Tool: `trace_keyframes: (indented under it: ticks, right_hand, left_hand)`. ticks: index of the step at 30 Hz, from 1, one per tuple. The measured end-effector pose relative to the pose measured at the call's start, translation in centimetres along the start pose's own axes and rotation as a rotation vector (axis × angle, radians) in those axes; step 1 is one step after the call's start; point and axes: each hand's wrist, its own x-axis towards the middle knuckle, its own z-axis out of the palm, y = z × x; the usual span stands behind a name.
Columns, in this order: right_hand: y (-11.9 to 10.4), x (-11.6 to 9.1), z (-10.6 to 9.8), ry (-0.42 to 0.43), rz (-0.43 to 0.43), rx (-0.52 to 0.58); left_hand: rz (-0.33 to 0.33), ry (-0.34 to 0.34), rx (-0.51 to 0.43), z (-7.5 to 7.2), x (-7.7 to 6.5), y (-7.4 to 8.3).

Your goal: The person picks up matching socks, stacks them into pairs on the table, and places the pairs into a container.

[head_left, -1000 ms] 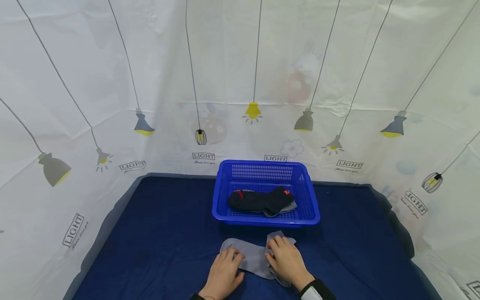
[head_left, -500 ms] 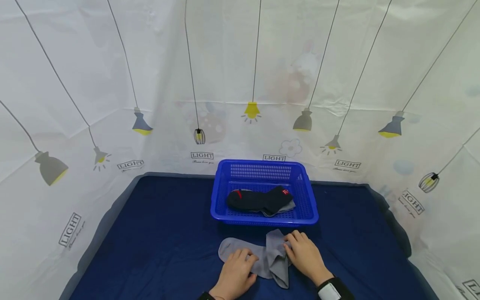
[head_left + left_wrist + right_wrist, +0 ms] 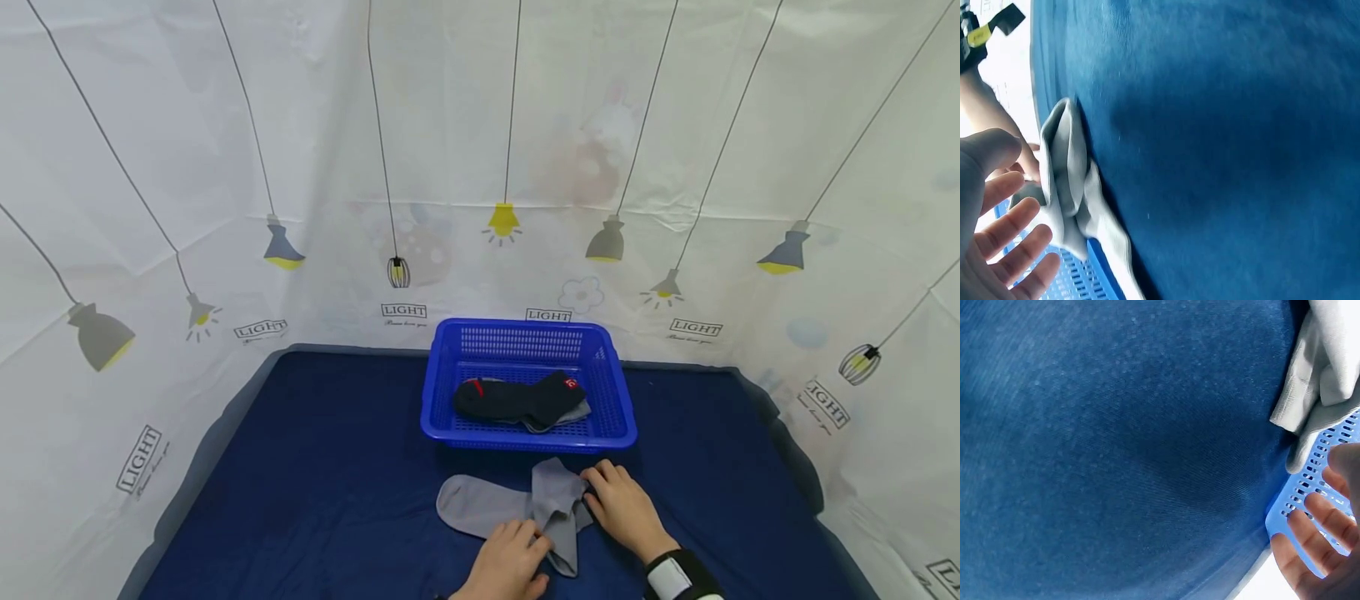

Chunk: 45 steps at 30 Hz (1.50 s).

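Observation:
A pair of grey socks (image 3: pixel 483 504) lies on the dark blue cloth, one stretched flat to the left and the other crossed over its right end in loose folds (image 3: pixel 557 492). My left hand (image 3: pixel 510 560) is at the near side of the crossing, fingertips right at the fabric. Its fingers (image 3: pixel 1025 247) show spread and relaxed in the left wrist view. On the other side, my right hand (image 3: pixel 626 508) has its fingertips at the right edge of the folded sock. In the right wrist view its fingers (image 3: pixel 1319 540) are loosely bent, with no fabric between them.
Just beyond the socks stands a blue plastic basket (image 3: pixel 437 417) with slotted sides. Inside it a black sock (image 3: pixel 517 402) with red marks lies over grey ones. A white sheet (image 3: pixel 465 142) printed with lamps hangs around the back and sides.
Both hands have moved right: the left along the flat sock to the crossing, the right off the folds to their outer edge. The upper sock now lies more spread out, its end pointing toward me.

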Motion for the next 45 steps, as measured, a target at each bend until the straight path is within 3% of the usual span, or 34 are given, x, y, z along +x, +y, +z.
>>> trace_keyframes:
  ticks: [9,19,27,36,45]
  right_hand:
    - [0.0,0.5,0.8,0.021,-0.004,-0.015]
    - [-0.2,0.8,1.0,-0.092,0.053,0.02]
    - [-0.2,0.9,1.9,-0.098,0.022,0.059]
    - [-0.6,1.5,2.1,-0.045,-0.033,0.102]
    - [-0.7,1.6,2.5,0.002,-0.06,0.079]
  left_hand:
    - [0.079,0.061,0.081,1.9,0.8,1.6]
    - [0.059,-0.033,0.029,3.1,1.6,2.3]
    - [0.049,-0.027,0.052,3.9,1.9,2.6]
    - [0.013,-0.053,0.072,4.6,2.2,2.4]
    - [0.022,0.086,0.12,5.2,2.4,2.4]
